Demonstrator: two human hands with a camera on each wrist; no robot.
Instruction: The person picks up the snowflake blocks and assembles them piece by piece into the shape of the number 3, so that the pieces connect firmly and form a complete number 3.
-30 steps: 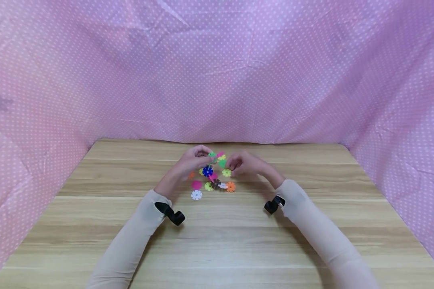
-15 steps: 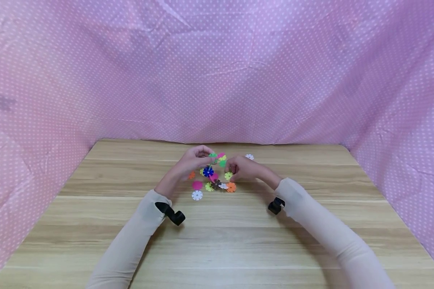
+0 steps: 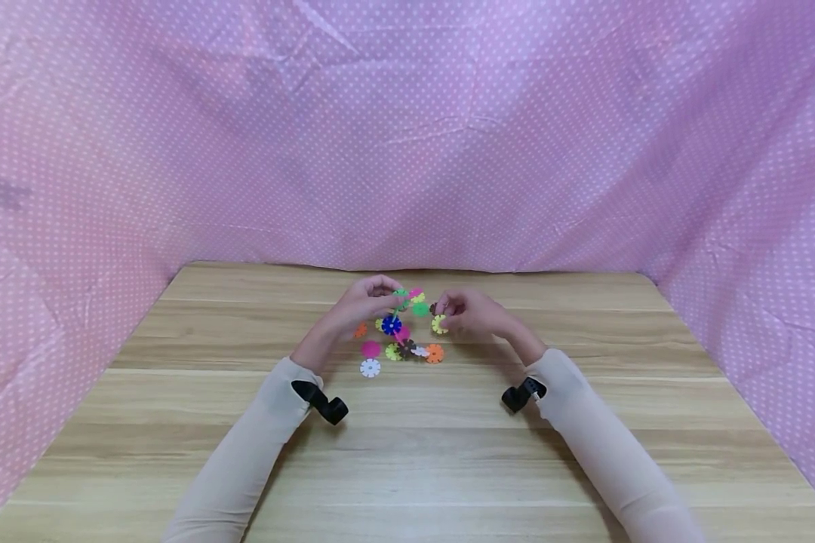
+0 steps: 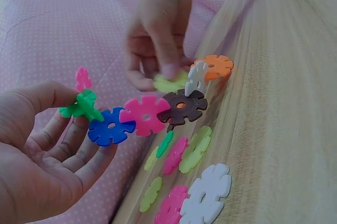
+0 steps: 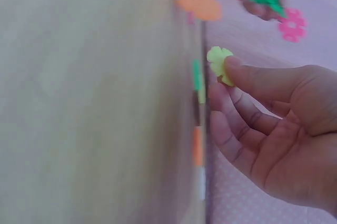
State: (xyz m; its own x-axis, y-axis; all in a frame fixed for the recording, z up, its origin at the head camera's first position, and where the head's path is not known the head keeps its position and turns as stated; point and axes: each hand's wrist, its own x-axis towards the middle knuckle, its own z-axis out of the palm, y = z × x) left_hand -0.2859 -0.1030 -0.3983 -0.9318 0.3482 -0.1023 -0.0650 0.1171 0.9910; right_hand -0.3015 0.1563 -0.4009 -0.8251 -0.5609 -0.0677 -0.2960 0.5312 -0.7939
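Observation:
My left hand [image 3: 367, 302] pinches a green notched disc [image 4: 81, 107], part of a linked chain of flower-like plastic discs. The chain runs on through a blue disc [image 4: 111, 126], a pink disc [image 4: 145, 115], a brown disc [image 4: 181, 109] and a white disc [image 4: 196, 78] to an orange disc [image 4: 218, 67]. Another pink disc [image 5: 291, 25] sticks out by the green one. My right hand [image 3: 474, 311] pinches a single yellow disc [image 5: 219, 62] between thumb and fingers, to the right of the chain and apart from it in the head view.
Loose discs lie on the wooden table [image 3: 407, 467]: a white one [image 3: 370, 368] and a pink one [image 3: 370, 349] nearest, a green one [image 3: 420, 309] between the hands, several more around. A pink dotted cloth [image 3: 407, 151] hangs behind the table.
My right hand has drawn away to the right with the yellow disc. A white disc seen behind that hand half a second ago is now hidden. The left hand stays nearly still.

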